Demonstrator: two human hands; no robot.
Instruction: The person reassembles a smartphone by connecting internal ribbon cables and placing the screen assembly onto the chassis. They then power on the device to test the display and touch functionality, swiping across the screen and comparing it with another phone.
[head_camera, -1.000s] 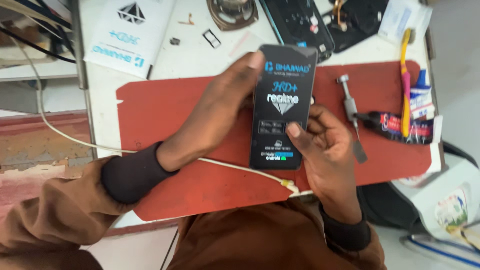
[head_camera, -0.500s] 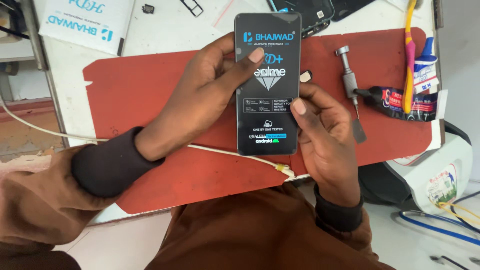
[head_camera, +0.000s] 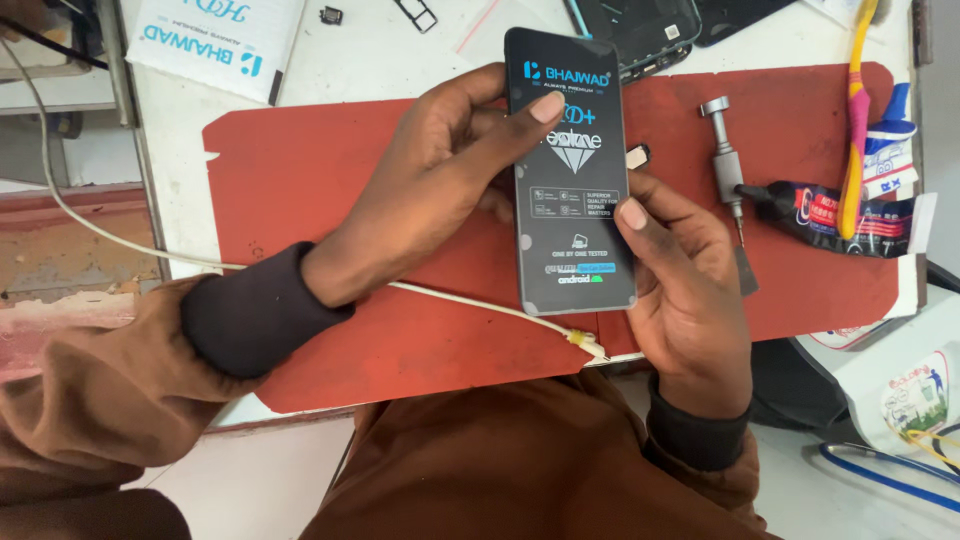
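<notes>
While both hands grip it, the phone screen panel (head_camera: 570, 170) sits raised over the red mat (head_camera: 300, 180), approx. centre of view, printed film facing up. Left hand (head_camera: 440, 170) wraps its left edge w/ thumb pressed on the front near the top; right hand (head_camera: 680, 270) cups the lower right edge, thumb on the face. Probably held that way to keep it steady and flat for a look. White cable (head_camera: 480, 305) runs across the mat under the panel. Right of it: small metal screwdriver (head_camera: 724, 160), black glue tube (head_camera: 830, 215), yellow toothbrush (head_camera: 855, 120). White worktop (head_camera: 350, 60) carries a white box (head_camera: 215, 40) and an opened phone body (head_camera: 640, 30) at the top. Floor shows below.
</notes>
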